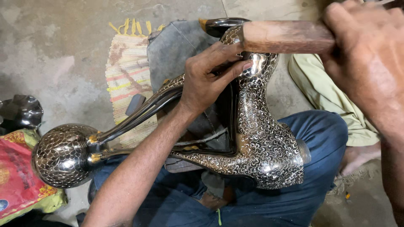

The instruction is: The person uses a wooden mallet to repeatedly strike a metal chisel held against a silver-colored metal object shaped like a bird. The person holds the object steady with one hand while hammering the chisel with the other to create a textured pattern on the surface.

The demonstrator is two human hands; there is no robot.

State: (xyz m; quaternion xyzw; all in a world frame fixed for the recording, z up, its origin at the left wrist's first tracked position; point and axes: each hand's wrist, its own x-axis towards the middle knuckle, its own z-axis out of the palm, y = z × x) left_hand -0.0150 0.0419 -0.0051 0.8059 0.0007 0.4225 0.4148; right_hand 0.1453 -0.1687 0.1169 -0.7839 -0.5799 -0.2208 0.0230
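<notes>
A large dark metal animal figure (265,147), covered in fine engraved silver scrollwork, lies across my lap. Its long thin legs run left to an engraved round ball (61,155). My left hand (210,77) presses on the figure's neck, fingers pinched around something small that I cannot make out. My right hand (368,54) is closed around the wooden handle (288,37) of a tool held over the figure's head at the top.
A striped woven mat (126,75) and a grey pad (172,50) lie on the concrete floor behind the figure. A pale green cloth (328,96) is at the right, a red printed bag (17,176) at the left, a dark metal piece (21,111) above it.
</notes>
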